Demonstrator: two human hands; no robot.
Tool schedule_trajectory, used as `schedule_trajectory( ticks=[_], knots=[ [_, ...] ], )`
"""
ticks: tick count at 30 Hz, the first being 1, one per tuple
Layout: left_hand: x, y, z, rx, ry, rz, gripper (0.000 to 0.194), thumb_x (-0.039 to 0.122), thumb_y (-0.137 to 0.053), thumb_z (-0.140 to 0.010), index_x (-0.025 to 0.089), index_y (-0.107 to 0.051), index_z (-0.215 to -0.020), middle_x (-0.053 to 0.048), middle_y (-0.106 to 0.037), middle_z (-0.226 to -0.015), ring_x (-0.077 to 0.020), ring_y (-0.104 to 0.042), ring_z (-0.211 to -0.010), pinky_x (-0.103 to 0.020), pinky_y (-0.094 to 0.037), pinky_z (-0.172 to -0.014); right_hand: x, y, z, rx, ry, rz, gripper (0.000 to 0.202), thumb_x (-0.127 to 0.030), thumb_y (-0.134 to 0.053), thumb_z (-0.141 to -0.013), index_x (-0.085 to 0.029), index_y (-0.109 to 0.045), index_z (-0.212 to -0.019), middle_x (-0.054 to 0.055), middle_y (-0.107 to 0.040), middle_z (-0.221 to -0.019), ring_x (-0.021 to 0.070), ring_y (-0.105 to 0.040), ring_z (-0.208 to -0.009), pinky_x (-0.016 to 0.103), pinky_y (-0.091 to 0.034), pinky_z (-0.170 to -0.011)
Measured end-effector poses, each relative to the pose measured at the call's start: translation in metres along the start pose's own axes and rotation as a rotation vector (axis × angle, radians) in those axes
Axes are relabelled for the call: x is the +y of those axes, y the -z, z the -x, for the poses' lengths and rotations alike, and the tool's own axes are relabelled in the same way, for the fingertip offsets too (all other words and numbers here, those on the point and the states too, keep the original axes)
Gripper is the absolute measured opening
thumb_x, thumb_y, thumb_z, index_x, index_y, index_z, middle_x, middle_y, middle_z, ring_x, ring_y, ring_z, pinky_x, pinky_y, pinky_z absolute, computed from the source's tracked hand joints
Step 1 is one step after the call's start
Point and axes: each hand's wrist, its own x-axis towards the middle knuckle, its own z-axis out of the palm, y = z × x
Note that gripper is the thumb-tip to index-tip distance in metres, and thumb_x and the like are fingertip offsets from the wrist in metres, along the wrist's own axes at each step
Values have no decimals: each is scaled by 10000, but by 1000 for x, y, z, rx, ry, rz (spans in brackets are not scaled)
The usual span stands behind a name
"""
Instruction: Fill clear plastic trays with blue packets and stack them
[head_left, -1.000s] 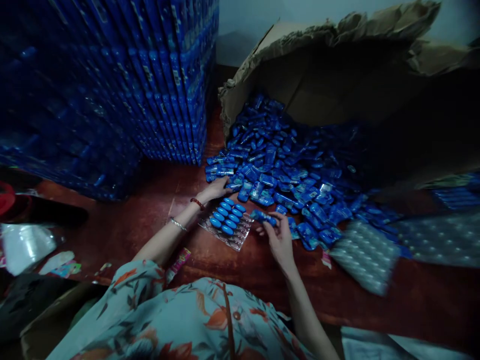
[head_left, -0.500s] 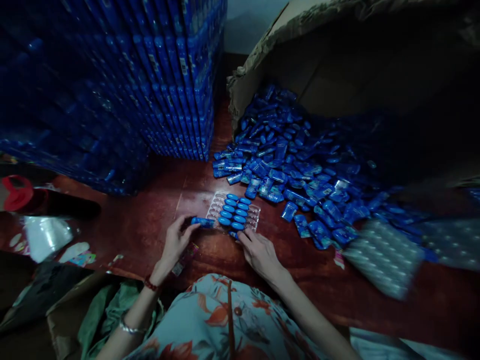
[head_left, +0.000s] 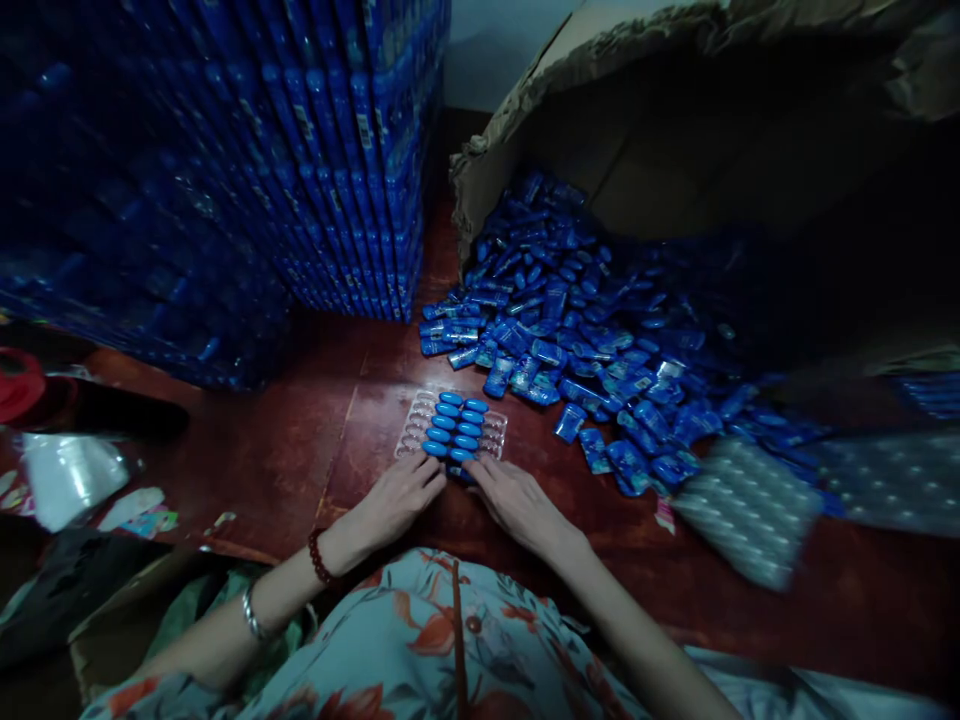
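Note:
A clear moulded plastic tray (head_left: 411,425) lies on the table before me, with two columns of glossy blue oval pieces (head_left: 453,423) down its middle. Bare hollows show along both its sides. At the tray's near edge, a darker blue small packet (head_left: 454,470) shows between my hands. My left hand (head_left: 401,495) reaches in from the left, its fingers closed at one end of that packet. From the right, my right hand (head_left: 519,502) has closed fingers at the other end. My fingertips partly hide the packet and the tray's near edge.
A heap of small blue packets (head_left: 592,340) spills from a large torn cardboard box (head_left: 480,190). Tall stacks of blue packs (head_left: 337,170) stand at the back left. Clear trays (head_left: 754,515) lie at right. A red-lidded dark bottle (head_left: 112,405) and scraps are at left.
My left hand has moved right, carrying the blue packet from the tray's left side to its near edge. My right hand stays close to the same place. The view has shifted slightly.

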Motion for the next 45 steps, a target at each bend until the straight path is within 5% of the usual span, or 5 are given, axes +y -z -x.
schedule_trajectory(
  ticks=[4,25,31,37,45],
  knots=[
    [-11,3,-8,-67,-81,5,223,95,-372,-899,149,-578,-966,-100,-592,-966,-209,-543,-914,-363,-502,-811,-5,-10,3,101,-16,47,235,-97,-381,-901,-166,-533,-1067,61,-598,-885,174,-573,-793,306,-466,-717],
    [-7,-20,-2,468,254,38,547,227,-474,-899,312,-291,-1407,-132,-441,-1259,-255,-463,-1133,-417,-388,-930,-10,-12,-1,264,-130,142,342,-335,-457,-919,-235,-515,-1242,51,-633,-924,149,-598,-784,267,-435,-719],
    [-5,-21,-54,229,374,92,521,382,-406,-920,237,-304,-1410,-120,-261,-1481,-316,-212,-1361,-538,-217,-1067,59,-4,27,566,-715,129,355,-371,-354,-946,-187,-603,-1121,84,-626,-965,173,-608,-830,252,-434,-681],
    [16,-37,-56,137,384,183,527,413,-375,-926,261,-274,-1421,-84,-235,-1502,-287,-187,-1377,-531,-192,-1092,109,-1,29,232,-982,178,499,-472,-425,-896,-108,-474,-1235,152,-605,-1077,251,-606,-931,291,-432,-678],
    [-19,-2,-90,279,445,497,351,358,-326,-948,185,-557,-1147,-98,-546,-1202,-187,-518,-1109,-323,-412,-945,81,2,18,0,-895,54,413,-314,-457,-884,-158,-363,-1254,127,-564,-1165,225,-628,-908,280,-423,-666]
  ],
)
